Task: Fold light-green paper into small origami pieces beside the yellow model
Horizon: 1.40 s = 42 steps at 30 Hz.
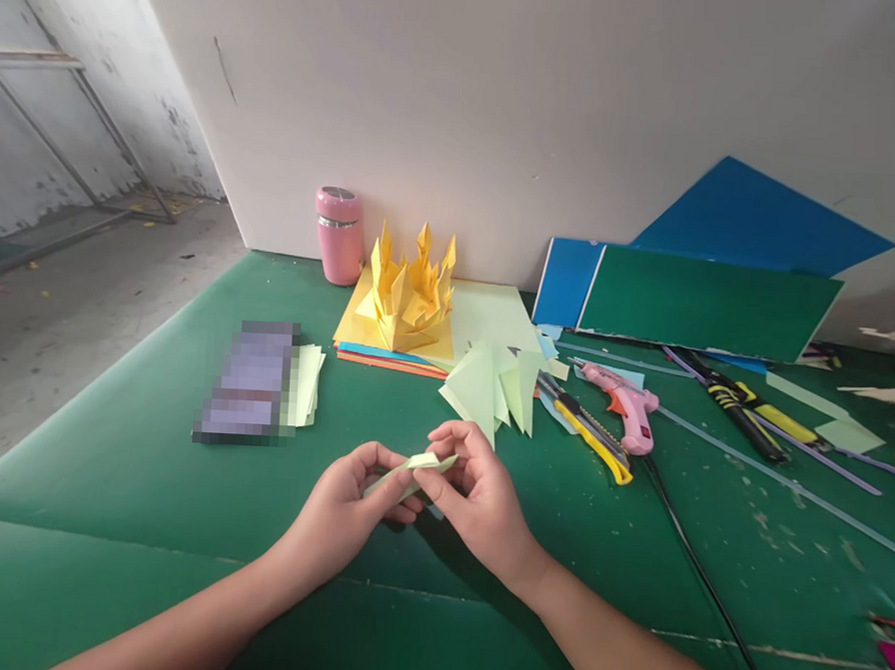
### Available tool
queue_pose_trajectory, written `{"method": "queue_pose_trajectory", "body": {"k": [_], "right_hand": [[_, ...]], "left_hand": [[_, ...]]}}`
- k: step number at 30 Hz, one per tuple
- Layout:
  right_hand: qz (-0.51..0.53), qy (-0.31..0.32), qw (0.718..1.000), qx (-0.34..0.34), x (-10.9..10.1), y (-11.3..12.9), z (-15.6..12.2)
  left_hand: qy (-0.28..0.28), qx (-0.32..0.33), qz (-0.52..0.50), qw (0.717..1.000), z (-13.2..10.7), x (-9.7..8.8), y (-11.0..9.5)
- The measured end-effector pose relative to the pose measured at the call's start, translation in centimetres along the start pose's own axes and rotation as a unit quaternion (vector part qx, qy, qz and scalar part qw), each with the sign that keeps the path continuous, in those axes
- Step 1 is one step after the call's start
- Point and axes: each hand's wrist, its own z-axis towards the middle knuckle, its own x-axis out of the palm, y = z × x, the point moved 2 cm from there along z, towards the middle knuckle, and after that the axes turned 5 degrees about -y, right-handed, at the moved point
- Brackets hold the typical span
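Note:
A small folded piece of pale green paper (417, 468) is held between both hands just above the green table mat (147, 479). My left hand (348, 515) pinches its left end from below. My right hand (476, 492) grips its right end with thumb and fingers. Just beyond my right hand lies a pile of folded pale green paper triangles (494, 387). Further back a yellow folded paper crown shape (409, 293) stands on a stack of coloured paper sheets (485, 322).
A pink cup (339, 234) stands by the wall. A pink glue gun (628, 404) with a black cord, a yellow utility knife (588, 437) and another yellow-black cutter (751, 411) lie right. Blue and green boards (704, 298) lean on the wall. A blurred object lies left beside pale green paper slips (306, 383).

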Motion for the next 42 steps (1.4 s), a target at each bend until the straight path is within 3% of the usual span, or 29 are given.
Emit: {"method": "queue_pose_trajectory", "body": {"k": [4,11,16,30,37,39,42], "right_hand": [[-0.014,-0.005,1.000,-0.019,0.0,0.1,0.1],[-0.128,-0.015,0.973,-0.191,-0.1,0.8,-0.3],[-0.196,-0.028,0.945,-0.259,-0.2,1.0,-0.5],[-0.292,-0.041,0.900,-0.321,-0.2,1.3,-0.6],[-0.351,-0.015,0.873,-0.339,-0.1,1.5,-0.7],[-0.342,-0.013,0.874,-0.346,-0.2,1.5,-0.7],[-0.294,-0.015,0.902,-0.317,-0.3,1.5,-0.6]], "left_hand": [[-0.022,-0.014,-0.039,0.999,0.3,-0.3,0.2],[-0.023,-0.040,-0.069,0.997,-0.1,-0.2,-0.2],[-0.023,-0.041,-0.065,0.997,-0.2,0.0,-0.4],[-0.040,-0.016,-0.033,0.999,-0.1,-0.1,-0.4],[-0.050,-0.022,0.010,0.998,-0.2,-0.1,-0.5],[-0.049,-0.027,0.007,0.998,-0.1,-0.2,-0.3],[-0.047,-0.016,0.004,0.999,-0.1,-0.3,-0.3]]}}
